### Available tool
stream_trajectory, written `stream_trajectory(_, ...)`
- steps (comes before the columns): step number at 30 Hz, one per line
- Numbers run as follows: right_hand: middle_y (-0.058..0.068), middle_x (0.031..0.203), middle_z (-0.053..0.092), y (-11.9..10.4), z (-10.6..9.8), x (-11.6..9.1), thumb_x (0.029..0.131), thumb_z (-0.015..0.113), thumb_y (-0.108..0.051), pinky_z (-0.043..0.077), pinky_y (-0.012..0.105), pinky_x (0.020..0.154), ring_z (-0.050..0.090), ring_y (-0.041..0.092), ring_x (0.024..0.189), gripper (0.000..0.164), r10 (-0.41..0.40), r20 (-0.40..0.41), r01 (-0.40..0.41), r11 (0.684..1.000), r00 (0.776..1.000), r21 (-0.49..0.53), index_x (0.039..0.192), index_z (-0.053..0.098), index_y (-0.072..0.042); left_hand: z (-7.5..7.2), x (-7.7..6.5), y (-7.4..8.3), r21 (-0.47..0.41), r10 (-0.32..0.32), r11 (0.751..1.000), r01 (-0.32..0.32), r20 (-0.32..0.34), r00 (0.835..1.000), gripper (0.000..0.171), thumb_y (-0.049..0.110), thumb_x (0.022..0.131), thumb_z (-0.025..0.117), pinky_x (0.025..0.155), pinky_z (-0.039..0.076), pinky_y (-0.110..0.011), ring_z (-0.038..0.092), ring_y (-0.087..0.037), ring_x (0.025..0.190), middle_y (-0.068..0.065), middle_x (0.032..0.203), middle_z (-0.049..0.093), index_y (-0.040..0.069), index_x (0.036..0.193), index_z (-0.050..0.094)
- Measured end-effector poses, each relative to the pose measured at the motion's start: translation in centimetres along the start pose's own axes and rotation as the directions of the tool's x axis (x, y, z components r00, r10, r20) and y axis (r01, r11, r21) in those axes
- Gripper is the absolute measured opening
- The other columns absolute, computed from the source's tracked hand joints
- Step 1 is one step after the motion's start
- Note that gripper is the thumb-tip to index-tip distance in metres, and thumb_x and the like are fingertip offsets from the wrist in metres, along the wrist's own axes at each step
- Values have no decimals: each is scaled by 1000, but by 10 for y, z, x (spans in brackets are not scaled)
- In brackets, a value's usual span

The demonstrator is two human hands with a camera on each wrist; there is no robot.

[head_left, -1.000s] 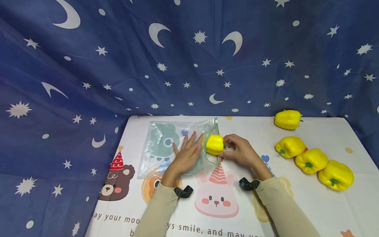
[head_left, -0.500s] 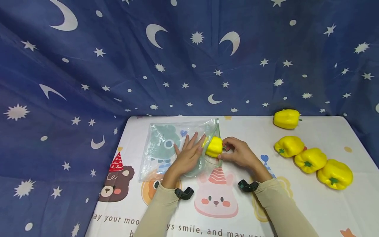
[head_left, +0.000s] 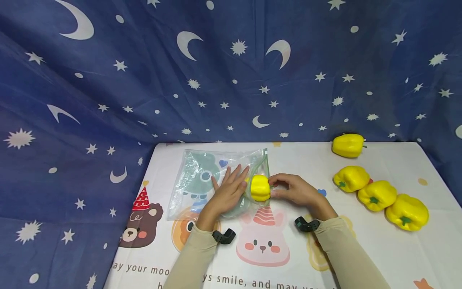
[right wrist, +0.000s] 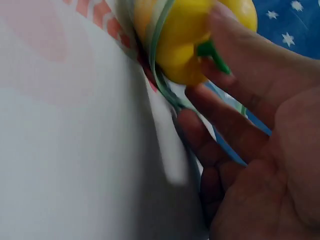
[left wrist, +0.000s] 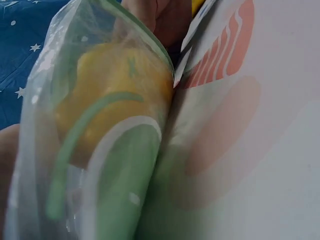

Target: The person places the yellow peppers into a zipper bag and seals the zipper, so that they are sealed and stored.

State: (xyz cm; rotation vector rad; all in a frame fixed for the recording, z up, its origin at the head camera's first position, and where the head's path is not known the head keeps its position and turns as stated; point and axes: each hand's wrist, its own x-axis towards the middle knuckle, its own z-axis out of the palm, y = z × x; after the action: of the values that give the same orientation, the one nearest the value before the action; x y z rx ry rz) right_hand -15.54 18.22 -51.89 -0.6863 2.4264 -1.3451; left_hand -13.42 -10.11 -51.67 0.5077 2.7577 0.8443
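Observation:
A clear zip bag [head_left: 195, 168] with green printing and a green-edged mouth lies on the table. Its mouth faces right, and a yellow bell pepper [head_left: 260, 188] sits in the opening, stem end to the right. My left hand [head_left: 226, 196] rests on the bag with fingers spread, just left of the pepper. At the stem end, my right hand [head_left: 297, 193] holds the pepper between thumb and fingertips. The right wrist view shows the thumb against the pepper [right wrist: 185, 50], close to its green stem [right wrist: 212, 54]. Through the film, the left wrist view shows yellow pepper [left wrist: 112, 75].
Three more yellow bell peppers [head_left: 377, 196] lie in a slanting row at the right, and another yellow pepper [head_left: 347, 145] lies near the back edge. A blue star-patterned curtain [head_left: 223, 72] stands behind the table. The white tablecloth [head_left: 390, 257] bears cartoon prints.
The pepper has moved slightly toward the front, with the bag's mouth now farther over it. My right hand has shifted the same way. The left hand stays on the bag.

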Motion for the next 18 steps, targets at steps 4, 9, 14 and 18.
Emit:
stream_trajectory(4,0,124,72,4,-2,-1,98,70,-21,51,30,104,64,19,116,18,21,-9,-21,1000,1000,2,115,75,-20,-1,-1,0,1,9,1000,-9,-2,1000,57,64,106,19,110,-18,-80,0,-34,160,7,173,10,51,160,12)
stream_trajectory(9,-2,113,73,2,-2,0,99,68,-22,52,24,94,64,16,103,12,44,-30,-43,999,999,32,109,76,-21,0,-1,1,19,17,1000,-17,-7,1000,57,63,106,23,109,-17,-81,1,-36,160,5,173,10,49,161,14)
stream_trajectory(14,2,105,72,-3,0,1,96,72,-17,53,23,84,62,20,94,7,93,-46,-88,991,995,104,103,74,-16,1,0,1,27,21,999,-21,-12,1000,58,64,106,24,109,-16,-82,1,-36,160,7,173,9,48,161,16)
stream_trajectory(18,2,96,72,-4,4,5,92,77,-17,52,25,81,62,21,90,6,141,-79,-131,984,987,118,98,76,-15,0,0,2,22,23,1000,-22,-19,1000,58,64,106,24,109,-14,-82,2,-37,160,7,173,9,48,161,17)
